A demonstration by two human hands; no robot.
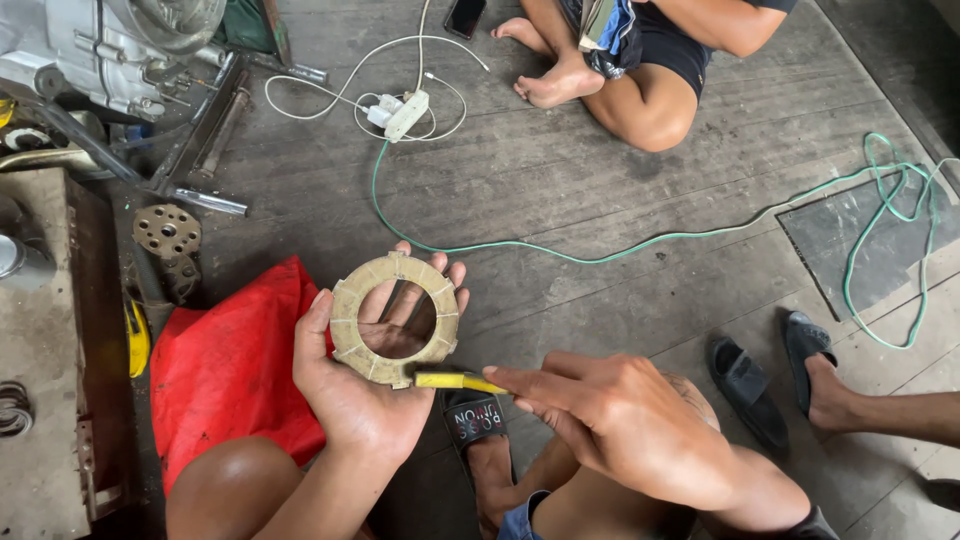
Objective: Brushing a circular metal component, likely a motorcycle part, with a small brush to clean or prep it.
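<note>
At the far left edge stands a bench [45,400] crowded with metal parts, an engine [110,45] above it and a perforated disc [167,231] just off its corner. A red cloth [230,365] lies on the plank floor [600,180] beside the person's knee. The left hand [355,385] is clenched in a grip on a tan ring [394,319], thumb over its left rim and fingers behind, holding it upright above the floor. The right hand [600,410] pinches a yellow tool [450,381], whose tip touches the ring's lower edge. Beyond the ring, the boards lie open up to a white cable [400,110] and a green cord [640,240] running right. Another person's bare feet [550,75] rest near the top edge; black sandals [770,375] sit by the right edge.
</note>
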